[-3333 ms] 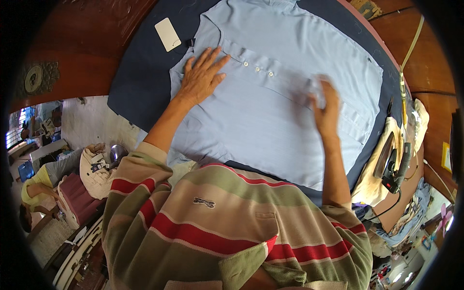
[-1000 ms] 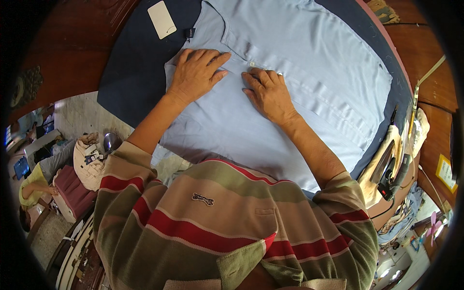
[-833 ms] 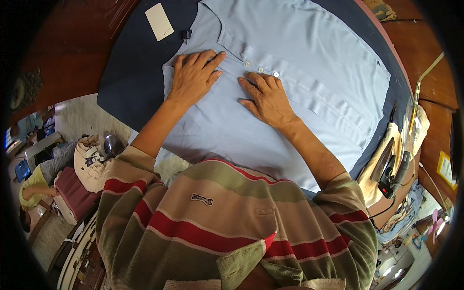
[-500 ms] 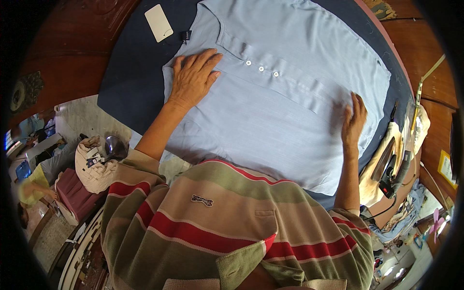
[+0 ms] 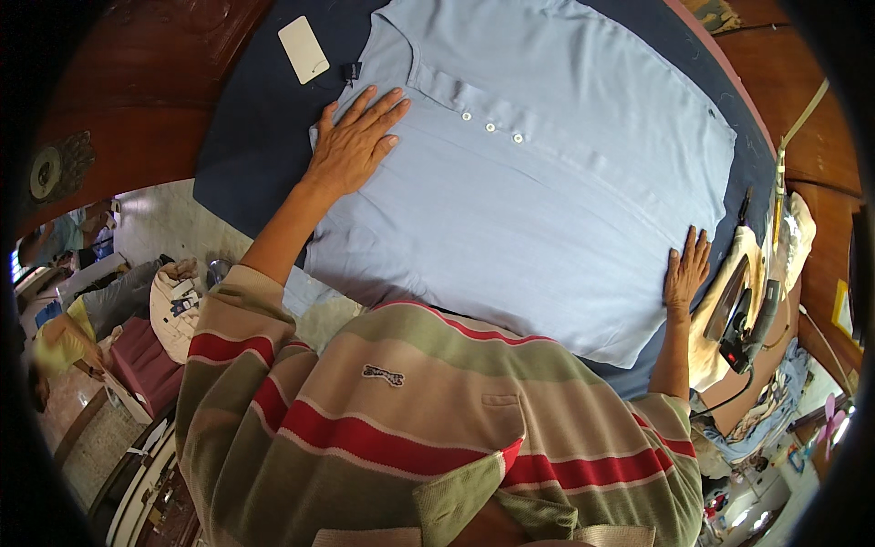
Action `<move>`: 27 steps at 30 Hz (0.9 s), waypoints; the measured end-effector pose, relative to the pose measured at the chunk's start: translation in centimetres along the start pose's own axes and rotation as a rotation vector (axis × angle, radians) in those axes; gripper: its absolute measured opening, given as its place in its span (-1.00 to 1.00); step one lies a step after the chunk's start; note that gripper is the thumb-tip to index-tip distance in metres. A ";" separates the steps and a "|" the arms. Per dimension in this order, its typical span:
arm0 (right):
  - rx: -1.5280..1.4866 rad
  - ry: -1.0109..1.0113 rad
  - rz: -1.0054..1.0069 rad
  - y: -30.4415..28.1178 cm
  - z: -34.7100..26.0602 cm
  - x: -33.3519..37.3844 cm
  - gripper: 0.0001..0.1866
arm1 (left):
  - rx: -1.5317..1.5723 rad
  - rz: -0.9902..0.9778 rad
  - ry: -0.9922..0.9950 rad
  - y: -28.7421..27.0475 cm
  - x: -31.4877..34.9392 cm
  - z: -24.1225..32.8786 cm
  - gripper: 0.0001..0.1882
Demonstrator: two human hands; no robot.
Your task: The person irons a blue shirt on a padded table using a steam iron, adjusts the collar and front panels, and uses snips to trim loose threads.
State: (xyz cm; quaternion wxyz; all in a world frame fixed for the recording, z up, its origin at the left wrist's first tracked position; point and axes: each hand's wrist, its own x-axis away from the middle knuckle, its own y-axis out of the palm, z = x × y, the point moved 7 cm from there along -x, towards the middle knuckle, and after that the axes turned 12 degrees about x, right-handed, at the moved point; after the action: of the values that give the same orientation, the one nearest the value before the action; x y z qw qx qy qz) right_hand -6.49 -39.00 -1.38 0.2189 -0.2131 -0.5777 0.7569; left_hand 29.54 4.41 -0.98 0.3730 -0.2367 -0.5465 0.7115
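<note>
A light blue shirt (image 5: pixel 510 210) with a short row of white buttons lies spread on a dark navy cloth (image 5: pixel 251 128), its neck end to the left. My left hand (image 5: pixel 355 141) rests flat on the shirt near the neckline and shoulder, fingers spread. At the lower right edge of the shirt lies my right hand (image 5: pixel 686 267), also flat with fingers stretched out. Neither hand holds anything. A white hang tag (image 5: pixel 303 50) on a string lies on the navy cloth beside the neck, next to a small dark label (image 5: pixel 351 71).
An iron (image 5: pixel 743 324) with a dark handle and cord sits on a pale cloth (image 5: pixel 711 351) to the right of my right hand. Folded clothes (image 5: pixel 761 410) lie beyond it. Wooden panels (image 5: pixel 137 91) stand at the far left. A person (image 5: pixel 68 346) is at the lower left.
My right hand has moved right and toward me, to the shirt's edge, and its fingers now lie flat. The ripples around the button strip are smoother. My left hand has shifted slightly left.
</note>
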 end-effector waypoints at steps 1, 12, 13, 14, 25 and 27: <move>0.005 -0.007 0.021 0.3 0.2 0.2 -0.33 | -0.001 -0.006 0.002 0.0 0.0 0.0 -0.52; 0.375 0.166 0.475 -7.5 12.3 -2.3 -0.33 | -0.061 0.080 0.053 -1.0 0.8 2.9 -0.45; 0.477 0.288 0.465 -9.5 13.9 -2.3 -0.31 | -0.004 0.095 0.047 -1.0 1.3 3.4 -0.44; 0.573 0.378 0.402 -9.7 17.3 -1.6 -0.31 | 0.000 0.028 0.028 0.6 1.3 3.3 -0.41; -0.309 0.341 -0.082 -8.0 25.5 -10.5 -0.52 | 0.068 0.113 -0.065 1.3 -0.9 3.0 -0.38; -0.352 0.338 -0.114 -7.8 24.8 -10.1 -0.56 | 0.020 0.082 -0.079 1.4 -0.7 3.0 -0.37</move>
State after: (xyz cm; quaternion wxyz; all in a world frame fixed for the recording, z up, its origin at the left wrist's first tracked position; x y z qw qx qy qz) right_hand -11.93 -62.38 12.85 0.3143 -0.3384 -0.6671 0.5845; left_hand 27.33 1.86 -1.53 0.3241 -0.2270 -0.5436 0.7402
